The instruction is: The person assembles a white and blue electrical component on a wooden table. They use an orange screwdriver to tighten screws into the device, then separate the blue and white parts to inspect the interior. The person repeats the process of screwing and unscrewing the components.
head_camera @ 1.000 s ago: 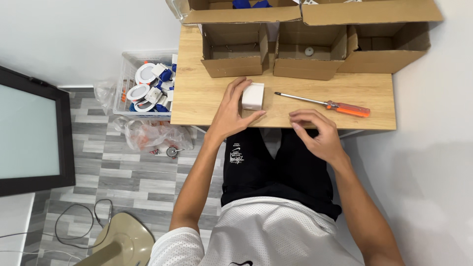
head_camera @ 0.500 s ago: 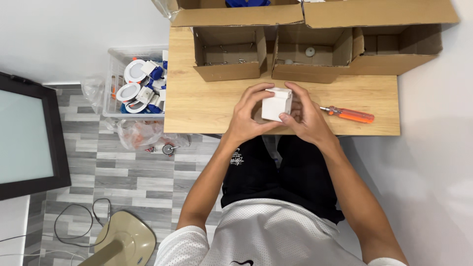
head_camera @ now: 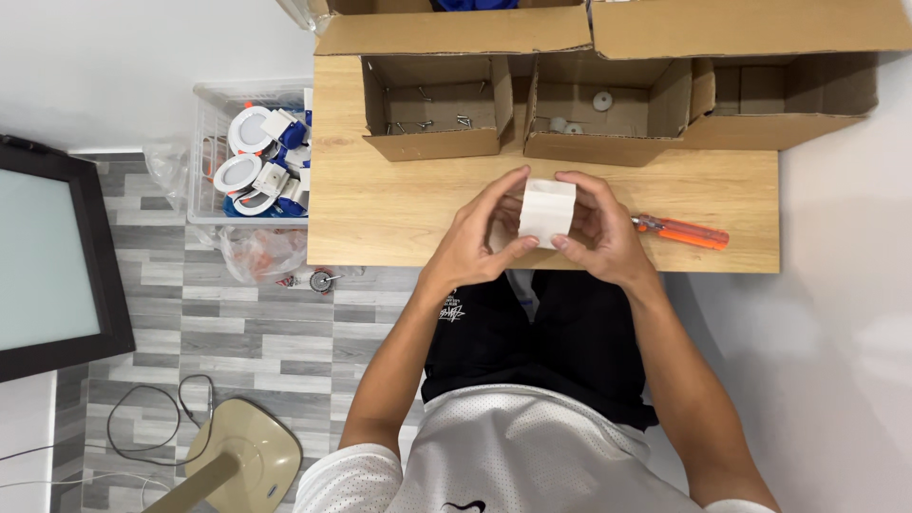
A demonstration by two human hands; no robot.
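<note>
A small white plastic block (head_camera: pixel 546 211) is held up over the front of the wooden table (head_camera: pixel 380 214). My left hand (head_camera: pixel 475 242) grips its left side, thumb underneath and fingers over the top. My right hand (head_camera: pixel 600 233) grips its right side with the thumb at the lower edge. Both hands hold it just above the table's near edge. An orange-handled screwdriver (head_camera: pixel 682 232) lies on the table right of my right hand, its shaft partly hidden by that hand.
Three open cardboard boxes stand along the table's back: the left box (head_camera: pixel 429 109) holds screws, the middle box (head_camera: pixel 598 114) small white parts, the right box (head_camera: pixel 779 100). A clear bin (head_camera: pixel 252 157) of white round fixtures sits on the floor left. A dark screen (head_camera: pixel 47 252) stands far left.
My left hand lifted the white block off the table. My right hand came over from the right and joined it, so both hands now hold the block near the table's front edge.
</note>
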